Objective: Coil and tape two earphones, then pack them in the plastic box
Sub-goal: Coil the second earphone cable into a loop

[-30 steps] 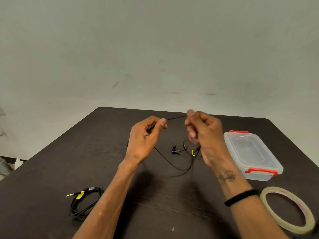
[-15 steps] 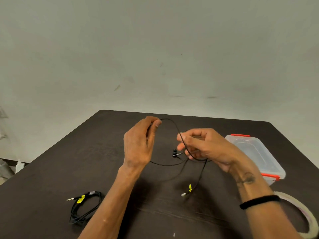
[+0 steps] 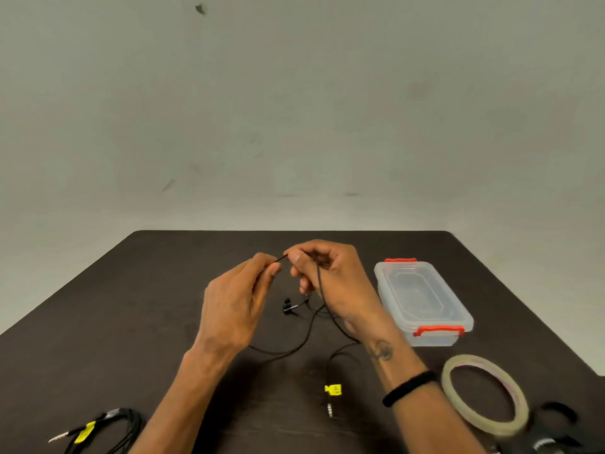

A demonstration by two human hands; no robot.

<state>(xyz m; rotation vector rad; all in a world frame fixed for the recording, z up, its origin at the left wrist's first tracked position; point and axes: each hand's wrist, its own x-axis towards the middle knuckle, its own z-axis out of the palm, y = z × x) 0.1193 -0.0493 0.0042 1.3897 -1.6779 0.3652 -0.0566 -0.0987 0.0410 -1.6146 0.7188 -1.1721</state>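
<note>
Both hands meet above the counter (image 3: 137, 316): left hand (image 3: 239, 299) and right hand (image 3: 330, 280) each pinch the loose earphone cable (image 3: 307, 332), whose slack trails toward the near plug (image 3: 329, 409).

The table (image 3: 131, 322) has a dark brown, matt top with a faint grain. The plastic box (image 3: 422, 299) is clear, glossy plastic with red plastic clips. The tape roll (image 3: 484, 394) is translucent, shiny film. The earphone cable (image 3: 307, 335) in the middle is thin, black and smooth, ending in a bright metal plug (image 3: 329, 409) beside a yellow paper-like tag (image 3: 333, 389). The coiled earphone (image 3: 108, 430) at near left looks the same. The wristband (image 3: 407, 388) looks like black cloth.
</note>
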